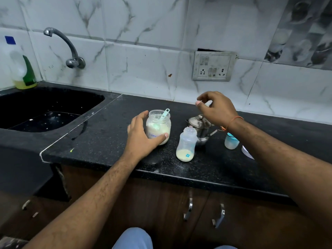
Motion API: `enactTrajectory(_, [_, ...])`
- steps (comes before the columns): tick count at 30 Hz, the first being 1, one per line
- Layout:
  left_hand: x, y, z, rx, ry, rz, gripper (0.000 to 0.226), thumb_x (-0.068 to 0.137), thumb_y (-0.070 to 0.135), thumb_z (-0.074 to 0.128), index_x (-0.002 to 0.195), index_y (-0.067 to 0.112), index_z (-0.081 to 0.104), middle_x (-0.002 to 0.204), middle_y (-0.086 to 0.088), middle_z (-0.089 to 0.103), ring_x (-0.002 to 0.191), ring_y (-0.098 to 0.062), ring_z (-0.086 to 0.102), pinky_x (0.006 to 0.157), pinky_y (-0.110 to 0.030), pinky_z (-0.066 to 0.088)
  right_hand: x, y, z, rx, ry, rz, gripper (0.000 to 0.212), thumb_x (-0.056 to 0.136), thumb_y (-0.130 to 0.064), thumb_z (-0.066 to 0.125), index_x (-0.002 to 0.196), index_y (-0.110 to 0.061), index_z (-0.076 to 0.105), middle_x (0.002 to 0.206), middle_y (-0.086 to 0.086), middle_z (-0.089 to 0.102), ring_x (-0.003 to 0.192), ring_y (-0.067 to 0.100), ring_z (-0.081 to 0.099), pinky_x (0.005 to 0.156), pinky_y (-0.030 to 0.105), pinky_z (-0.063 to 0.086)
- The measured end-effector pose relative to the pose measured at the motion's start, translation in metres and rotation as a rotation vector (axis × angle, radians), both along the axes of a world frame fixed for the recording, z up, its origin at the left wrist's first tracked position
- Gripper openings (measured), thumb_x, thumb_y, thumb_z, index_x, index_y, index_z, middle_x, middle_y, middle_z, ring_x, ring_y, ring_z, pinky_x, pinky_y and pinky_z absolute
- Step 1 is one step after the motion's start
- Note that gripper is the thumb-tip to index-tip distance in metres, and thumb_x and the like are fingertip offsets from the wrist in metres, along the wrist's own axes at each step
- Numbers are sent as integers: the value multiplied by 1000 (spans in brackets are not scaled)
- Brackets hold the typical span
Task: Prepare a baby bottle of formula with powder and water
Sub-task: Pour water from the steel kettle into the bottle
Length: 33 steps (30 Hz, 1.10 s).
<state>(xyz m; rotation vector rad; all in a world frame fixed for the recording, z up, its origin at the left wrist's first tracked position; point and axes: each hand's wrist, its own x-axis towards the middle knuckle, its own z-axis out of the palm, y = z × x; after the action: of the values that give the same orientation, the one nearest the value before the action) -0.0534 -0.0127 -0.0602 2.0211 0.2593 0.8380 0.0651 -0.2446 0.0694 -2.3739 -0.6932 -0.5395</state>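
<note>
Fingers of the left hand (143,134) curl round the powder jar (158,127), thumb across its front, holding it upright on the surface (100,141); the right hand (216,107) hovers loosely curled and holds nothing, above the steel kettle (201,127). A scoop (165,114) stands in the jar just beyond the left fingertips. The baby bottle (186,143), with pale contents at its base, stands just right of the jar, the teat cap (231,141) further right. Water likely comes next: steady the bottle, pour slowly from the kettle
</note>
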Motion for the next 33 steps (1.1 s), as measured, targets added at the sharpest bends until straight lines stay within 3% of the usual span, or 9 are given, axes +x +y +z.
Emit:
enactTrajectory(6, [-25,-27,8,329,-356,91,57,87,41,78,140,28,63,148,14,63,135,-16,56,107,-57,43,-2,-53,-13,-4,267,-181,31,102,-52,56,106,-25,71,111,2,74,108,27,67,86,32,46])
enactTrajectory(12, [-27,-70,8,-62,-89,-203,62,91,37,89,145,34,60,100,10,77,66,-16,61,73,-23,55,-5,-66,-33,135,535,-136,35,106,-51,49,111,-23,69,92,8,74,61,17,53,57,25,40])
enactTrajectory(14, [-19,-73,3,-150,43,-295,68,89,32,92,149,33,58,129,23,74,97,-43,71,96,-39,61,-7,-63,-38,188,639,-122,35,107,-52,46,115,-25,67,84,7,70,57,17,45,52,23,38])
enactTrajectory(16, [-11,-70,2,-139,134,-370,71,89,25,93,150,31,58,137,28,68,123,-47,64,99,-38,60,-8,-60,-41,215,706,-102,34,108,-52,44,118,-26,64,81,4,66,57,16,43,51,21,39])
enactTrajectory(18, [-5,-67,1,-93,195,-409,64,90,19,90,146,30,60,132,19,73,95,-23,75,76,-10,53,-8,-57,-45,279,763,-76,34,109,-51,44,121,-25,61,82,5,64,55,15,43,47,19,39])
enactTrajectory(21, [-1,-67,-1,20,243,-466,55,88,17,91,138,25,71,112,15,80,70,10,67,75,-9,49,-9,-53,-50,349,826,-59,33,109,-53,43,119,-24,56,81,4,61,52,14,44,44,17,38])
enactTrajectory(25, [5,-61,-6,68,311,-469,43,85,13,94,124,24,76,76,32,74,62,12,63,68,-8,46,-11,-48,-53,414,877,-43,34,107,-53,47,116,-22,57,80,4,63,55,13,41,49,28,54])
enactTrajectory(28, [7,-60,-9,101,330,-478,45,82,20,97,120,30,76,86,24,78,67,13,66,70,-11,47,-13,-48,-55,472,935,-5,36,104,-55,53,110,-20,61,79,4,58,56,13,41,53,36,60])
enactTrajectory(33, [10,-57,-11,102,325,-496,49,81,25,99,124,30,77,95,23,81,78,12,71,78,-14,55,-11,-48,-66,481,860,6,36,102,-59,55,102,-23,62,65,-1,52,51,12,43,48,24,45])
